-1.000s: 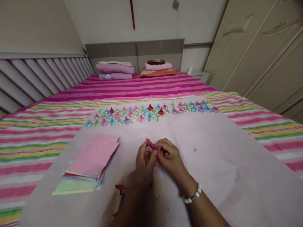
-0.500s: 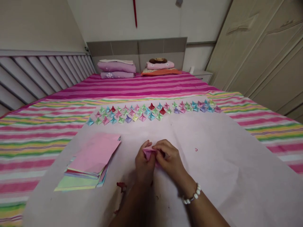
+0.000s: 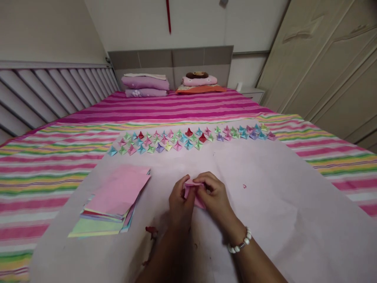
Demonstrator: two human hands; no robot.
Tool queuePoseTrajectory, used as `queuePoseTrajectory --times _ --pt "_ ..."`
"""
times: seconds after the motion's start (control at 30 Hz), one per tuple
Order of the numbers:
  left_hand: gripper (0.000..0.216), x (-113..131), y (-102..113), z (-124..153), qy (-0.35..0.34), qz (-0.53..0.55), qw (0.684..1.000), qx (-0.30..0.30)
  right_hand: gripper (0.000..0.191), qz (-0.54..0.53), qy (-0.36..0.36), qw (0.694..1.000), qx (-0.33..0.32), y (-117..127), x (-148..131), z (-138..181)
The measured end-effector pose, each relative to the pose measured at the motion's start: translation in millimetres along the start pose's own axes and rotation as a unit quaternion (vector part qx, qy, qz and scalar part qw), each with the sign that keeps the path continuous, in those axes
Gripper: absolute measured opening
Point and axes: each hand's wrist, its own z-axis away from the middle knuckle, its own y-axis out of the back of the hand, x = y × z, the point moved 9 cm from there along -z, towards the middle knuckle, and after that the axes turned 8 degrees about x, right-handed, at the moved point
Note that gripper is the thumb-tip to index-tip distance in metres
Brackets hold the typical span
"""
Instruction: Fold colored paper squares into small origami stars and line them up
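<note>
My left hand [image 3: 179,204] and my right hand [image 3: 215,196] are together over a pale pink sheet [image 3: 265,212] spread on the bed. Both pinch a small folded pink paper piece [image 3: 193,188] between their fingertips. A white bead bracelet [image 3: 240,243] is on my right wrist. A stack of coloured paper squares [image 3: 113,202], pink on top, lies to the left of my hands. Beyond my hands, rows of several small folded paper shapes [image 3: 188,139] in many colours run across the sheet.
The bed has a pink striped cover [image 3: 44,165]. Folded pillows [image 3: 145,86] and a plush toy [image 3: 197,78] lie at the headboard. A slatted panel [image 3: 38,94] stands on the left, a wardrobe [image 3: 330,67] on the right. Small red paper scraps [image 3: 150,232] lie near my left wrist.
The pink paper piece, held up on edge a second ago, now sits lower and flatter between my fingertips. My hands have stayed in the same spot.
</note>
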Motion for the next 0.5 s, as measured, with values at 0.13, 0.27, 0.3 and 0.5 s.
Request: queuePoseTrajectory --times 0.13,0.27,0.3,0.5 --pt "0.042 -9.6 1.9 -0.1 0.070 0.053 0.996 0.015 0.034 0.018 0.072 0.996 -0.042 -12.9 -16.3 6.9" --pt "0.040 -2.7 9.0 0.9 0.089 0.082 0.991 0.056 0.040 0.072 0.148 0.985 -0.051 -23.3 -27.6 18.8" --pt "0.038 -0.4 10.8 1.5 0.092 0.080 0.990 0.065 0.041 0.085 0.161 0.982 -0.051 -25.1 -28.9 21.2" --pt "0.033 6.1 18.5 2.7 0.072 0.054 0.992 0.091 0.040 0.090 0.179 0.979 -0.045 -27.8 -33.5 25.1"
